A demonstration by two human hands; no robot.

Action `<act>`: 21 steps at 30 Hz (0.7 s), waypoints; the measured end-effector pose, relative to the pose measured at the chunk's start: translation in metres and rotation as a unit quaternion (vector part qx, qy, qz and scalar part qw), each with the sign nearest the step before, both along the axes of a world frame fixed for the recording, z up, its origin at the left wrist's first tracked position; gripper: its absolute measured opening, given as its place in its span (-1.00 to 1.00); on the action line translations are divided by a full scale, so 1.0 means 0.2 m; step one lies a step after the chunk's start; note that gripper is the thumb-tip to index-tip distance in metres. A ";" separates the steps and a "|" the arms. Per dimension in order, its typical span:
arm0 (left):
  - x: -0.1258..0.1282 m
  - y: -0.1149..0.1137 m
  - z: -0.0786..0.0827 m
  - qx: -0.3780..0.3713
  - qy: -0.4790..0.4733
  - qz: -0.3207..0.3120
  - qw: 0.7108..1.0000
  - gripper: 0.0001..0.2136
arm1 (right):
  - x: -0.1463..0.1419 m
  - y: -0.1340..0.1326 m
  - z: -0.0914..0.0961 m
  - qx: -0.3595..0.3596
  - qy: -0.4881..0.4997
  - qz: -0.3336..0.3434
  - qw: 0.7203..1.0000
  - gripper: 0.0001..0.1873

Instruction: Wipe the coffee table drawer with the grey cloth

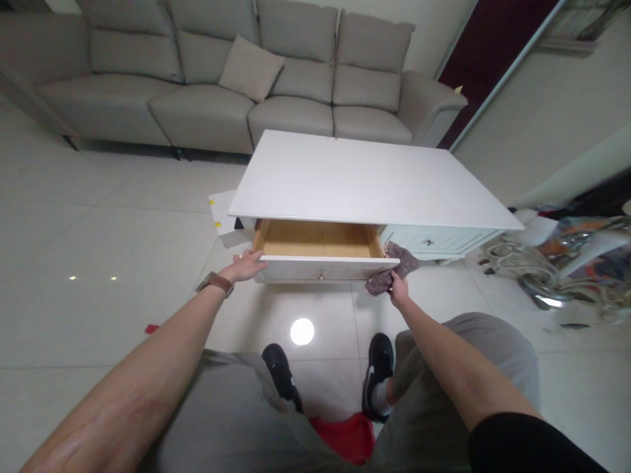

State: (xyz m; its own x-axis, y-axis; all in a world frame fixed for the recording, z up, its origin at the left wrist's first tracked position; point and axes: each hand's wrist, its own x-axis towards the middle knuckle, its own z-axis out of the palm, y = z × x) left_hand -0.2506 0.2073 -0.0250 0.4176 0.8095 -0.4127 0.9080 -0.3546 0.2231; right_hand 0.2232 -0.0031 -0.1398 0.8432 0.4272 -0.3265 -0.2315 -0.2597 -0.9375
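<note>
A wooden drawer [320,240] with a white front is pulled out from the left half of a white coffee table [365,180]. At the left end of the drawer front, my left hand [246,265] grips the corner, a brown-strapped watch on its wrist. My right hand [398,289] is closed on a dark greyish-brown cloth [382,282], which drapes over the right end of the drawer front. Folds of the cloth hide part of my right fingers. The inside of the drawer shows bare light wood, and a small knob [321,276] sits mid-front.
A second drawer [428,242] on the right is closed. Behind the table stands a grey sofa [290,121] with a cushion [251,69]. Cables and clutter [557,263] lie at right. A white box-like item [224,213] is left of the table; a red object [345,437] lies below me.
</note>
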 end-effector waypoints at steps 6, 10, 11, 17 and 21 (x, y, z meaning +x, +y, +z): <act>0.03 -0.02 0.02 0.003 0.034 0.012 0.999 -0.44 | -0.05 -0.03 -0.08 -0.077 0.090 -0.039 0.992 -0.65; 0.05 -0.02 0.03 -0.002 0.055 0.024 0.998 -0.43 | -0.14 0.02 -0.12 -0.073 0.104 -0.069 0.990 -0.64; 0.05 -0.02 0.04 -0.004 0.057 0.025 0.998 -0.42 | -0.17 0.03 -0.12 -0.070 0.102 -0.075 0.989 -0.63; 0.07 -0.02 0.05 -0.010 0.068 0.032 0.997 -0.39 | -0.51 0.14 -0.12 -0.023 0.096 -0.001 0.995 -0.62; 0.06 -0.02 0.04 -0.006 0.061 0.022 0.998 -0.42 | -0.80 0.20 -0.14 0.026 0.099 0.142 0.985 -0.62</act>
